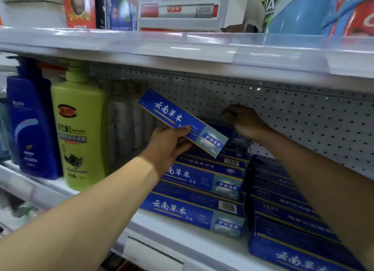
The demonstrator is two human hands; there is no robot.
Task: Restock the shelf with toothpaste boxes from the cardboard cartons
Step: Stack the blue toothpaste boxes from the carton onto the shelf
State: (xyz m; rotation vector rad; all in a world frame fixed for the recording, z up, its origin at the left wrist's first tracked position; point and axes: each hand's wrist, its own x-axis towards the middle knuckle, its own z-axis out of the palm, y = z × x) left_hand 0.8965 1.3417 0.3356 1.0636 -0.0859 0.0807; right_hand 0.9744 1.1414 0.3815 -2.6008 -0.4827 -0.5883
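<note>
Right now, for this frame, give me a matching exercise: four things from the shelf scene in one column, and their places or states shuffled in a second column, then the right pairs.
Things:
1. tilted blue toothpaste box
2. lime-green pump bottle
3. right hand
4. dark blue shampoo bottle

Places or states:
A. far left on the shelf, upright
B. at the back of the shelf, above the stacked blue boxes, near the pegboard
C. gripped in the left hand, above the stack
D. standing between the blue bottle and the toothpaste stack

Pairs: 1-C, 2-D, 3-B, 4-A
</note>
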